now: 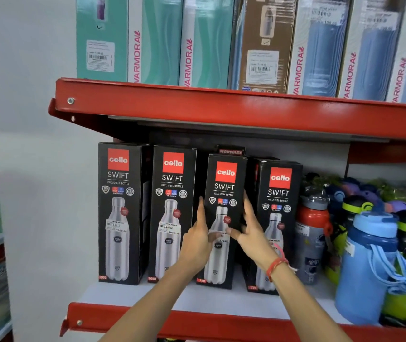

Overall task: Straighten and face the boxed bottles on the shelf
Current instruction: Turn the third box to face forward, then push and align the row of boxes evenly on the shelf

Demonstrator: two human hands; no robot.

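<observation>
Several black Cello Swift bottle boxes stand upright in a row on the lower shelf (197, 314). The third box (224, 191) is held between both hands. My left hand (198, 239) presses its left side, thumb on the front. My right hand (250, 230) grips its right edge, with its thumb on the front. The leftmost box (119, 211) and second box (172, 213) face forward. The fourth box (277, 218) stands right of my right hand, partly hidden by my wrist.
Loose plastic bottles crowd the shelf's right end, among them a blue one (367, 265) and a red-capped one (313, 233). A Modware box (230, 151) peeks out behind the row. The upper red shelf (221, 109) carries tall Varmora boxes (157, 40). A white wall lies left.
</observation>
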